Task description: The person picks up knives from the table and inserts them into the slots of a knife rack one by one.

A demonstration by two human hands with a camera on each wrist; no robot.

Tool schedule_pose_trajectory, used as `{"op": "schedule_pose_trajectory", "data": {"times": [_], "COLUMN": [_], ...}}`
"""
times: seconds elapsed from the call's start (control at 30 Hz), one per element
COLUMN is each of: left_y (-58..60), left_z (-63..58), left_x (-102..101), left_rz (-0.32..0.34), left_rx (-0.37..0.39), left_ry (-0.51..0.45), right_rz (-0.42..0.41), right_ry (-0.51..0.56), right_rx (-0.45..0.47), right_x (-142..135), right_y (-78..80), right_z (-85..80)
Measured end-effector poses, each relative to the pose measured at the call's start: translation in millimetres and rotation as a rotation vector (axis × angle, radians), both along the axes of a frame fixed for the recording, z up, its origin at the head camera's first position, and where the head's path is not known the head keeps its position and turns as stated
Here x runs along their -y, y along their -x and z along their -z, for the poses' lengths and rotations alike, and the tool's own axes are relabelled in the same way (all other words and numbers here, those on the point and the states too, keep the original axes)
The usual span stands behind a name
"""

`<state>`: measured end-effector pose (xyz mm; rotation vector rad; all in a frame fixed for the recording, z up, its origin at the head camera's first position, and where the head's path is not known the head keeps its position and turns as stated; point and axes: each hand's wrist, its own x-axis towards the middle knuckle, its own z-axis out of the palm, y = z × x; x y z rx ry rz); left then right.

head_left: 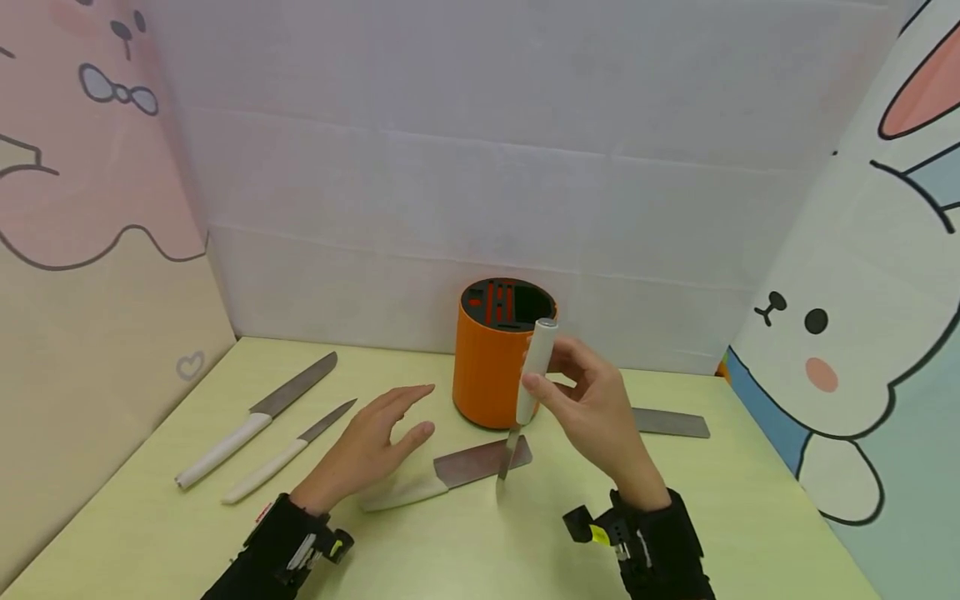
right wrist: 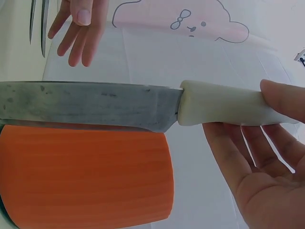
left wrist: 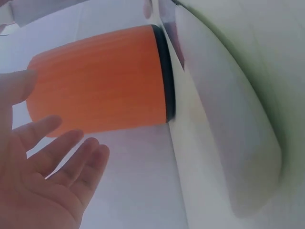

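Observation:
My right hand [head_left: 592, 400] holds a knife [head_left: 536, 367] by its white handle, thumb on one side and fingers on the other. Its blade [right wrist: 90, 105] points down, in front of the round orange knife block [head_left: 483, 379]. The block's black top has slots with red in them. My left hand [head_left: 371, 442] hovers with fingers spread, left of the block and holding nothing. Below it on the table lies a broad-bladed knife [head_left: 480, 464], whose white handle [left wrist: 228, 109] is large in the left wrist view.
A large knife [head_left: 296, 390] and a smaller knife [head_left: 326, 421] lie at the left of the yellowish table [head_left: 480, 558]. Right of the block, another blade [head_left: 671, 422] shows, its handle end hidden behind my right hand. A white wall [head_left: 420, 192] stands behind the block.

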<state>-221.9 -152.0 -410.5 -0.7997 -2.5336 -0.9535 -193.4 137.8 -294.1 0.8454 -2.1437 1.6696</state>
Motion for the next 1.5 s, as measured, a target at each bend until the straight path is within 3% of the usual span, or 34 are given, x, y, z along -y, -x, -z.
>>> {"op": "schedule_pose_trajectory", "data": {"times": [0.17, 0.27, 0.53, 0.7, 0.83, 1.1, 1.5], "left_y": [1.5, 4.4, 8.9, 9.3, 8.5, 5.8, 0.9], "left_z": [-9.3, -20.9, -77.7, -109.0, -125.0, -139.2, -142.5], "left_x": [-10.6, -18.7, -45.6, -66.9, -83.0, -103.8, -110.0], "left_rz": [0.049, 0.103, 0.205, 0.265, 0.311, 0.323, 0.305], "left_rx": [0.033, 0.038, -0.049, -0.082, -0.107, -0.158, -0.164], "left_ry": [-0.094, -0.134, -0.198, -0.244, -0.280, -0.326, -0.334], "right_rz": [0.009, 0.006, -0.028, -0.042, -0.045, -0.050, -0.024], "right_ry": [-0.021, -0.020, -0.006, 0.004, 0.004, 0.005, -0.024], "right_rx": [-0.005, -0.006, -0.037, -0.030, -0.022, -0.028, -0.043], "right_x": [2.8, 2.6, -2.6, 1.8, 5.2, 5.6, 5.8], "right_y": [-11.0, -11.7, 7.1, -3.4, -12.6, -13.6, -15.8], "right_z": [-11.4, -11.2, 11.6, -0.3, -10.1, -9.8, -10.1]}}
